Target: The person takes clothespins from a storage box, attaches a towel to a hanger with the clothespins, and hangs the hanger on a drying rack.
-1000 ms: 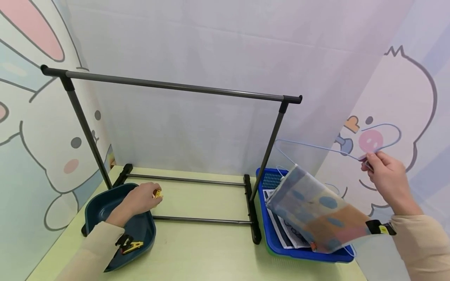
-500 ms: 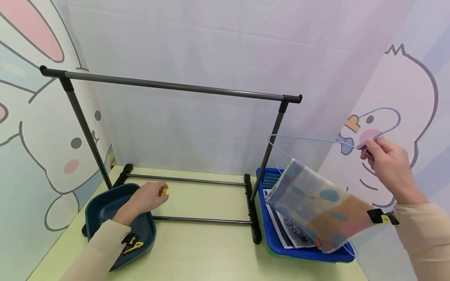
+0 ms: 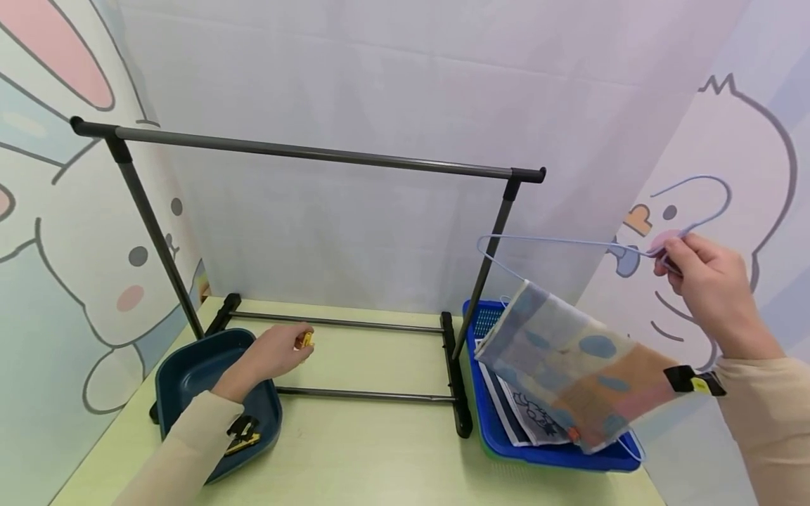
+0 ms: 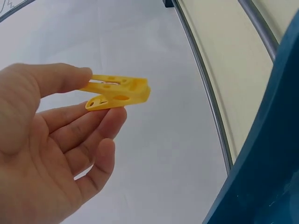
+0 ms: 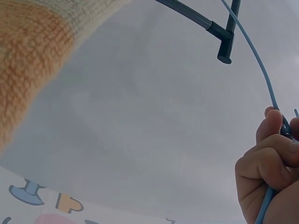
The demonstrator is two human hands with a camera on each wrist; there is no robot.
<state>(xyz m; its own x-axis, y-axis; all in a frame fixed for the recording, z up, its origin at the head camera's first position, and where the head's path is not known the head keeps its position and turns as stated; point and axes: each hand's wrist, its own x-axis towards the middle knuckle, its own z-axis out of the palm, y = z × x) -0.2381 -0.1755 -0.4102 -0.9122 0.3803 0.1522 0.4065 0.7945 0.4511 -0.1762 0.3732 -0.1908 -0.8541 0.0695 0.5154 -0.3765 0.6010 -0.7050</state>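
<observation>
My left hand (image 3: 272,351) pinches a yellow clothespin (image 4: 119,91) between thumb and fingers, beside the rack's lower bars. On the right, my right hand (image 3: 715,288) grips a blue wire hanger (image 3: 569,242) just below its hook. A thin towel (image 3: 569,358) with orange, pink and blue patches hangs from the hanger, tilted down to the right. Its lower part overlaps the blue basket (image 3: 607,464) in the head view. In the right wrist view the towel (image 5: 28,56) fills the upper left corner, and the curled fingers (image 5: 266,163) wrap the hanger wire.
A dark garment rack (image 3: 316,151) stands across the middle of the pale table (image 3: 354,450). At left, a dark teal bin (image 3: 266,422) holds black and yellow clothespins (image 3: 243,443). Folded printed cloths (image 3: 531,418) lie in the basket.
My right hand has risen, lifting the hanger and the upper part of the towel. My left hand has moved slightly right with the clothespin, away from the bin.
</observation>
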